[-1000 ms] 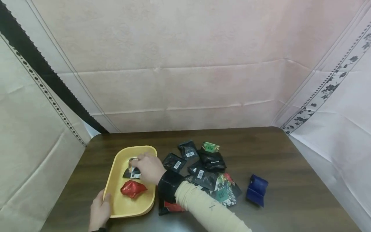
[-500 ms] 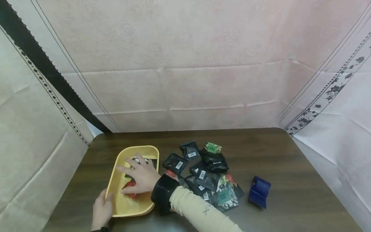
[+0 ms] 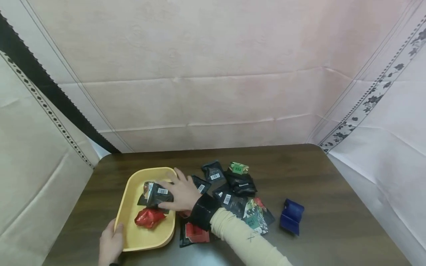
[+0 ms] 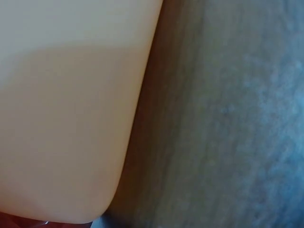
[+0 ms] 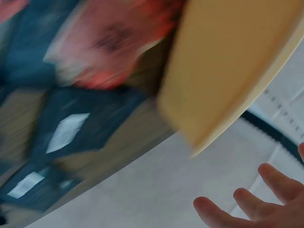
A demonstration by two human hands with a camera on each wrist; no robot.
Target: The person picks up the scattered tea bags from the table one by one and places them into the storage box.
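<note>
The left hand (image 3: 111, 240) is pinching the near-left rim of the yellow tray (image 3: 143, 242), usefully bracing it; over its right rim, the right hand (image 3: 183, 194) is spreading empty fingers beside the black packet (image 3: 157, 198) inside — lifting straight should avoid dragging.

The tray (image 3: 141, 236) lies left of loose packets (image 3: 233, 204) (others inside).

Wrinkled cream right sleeve (image 3: 241, 232), dark X mark (image 3: 251, 238); broad black wristband (image 3: 203, 213).
</note>
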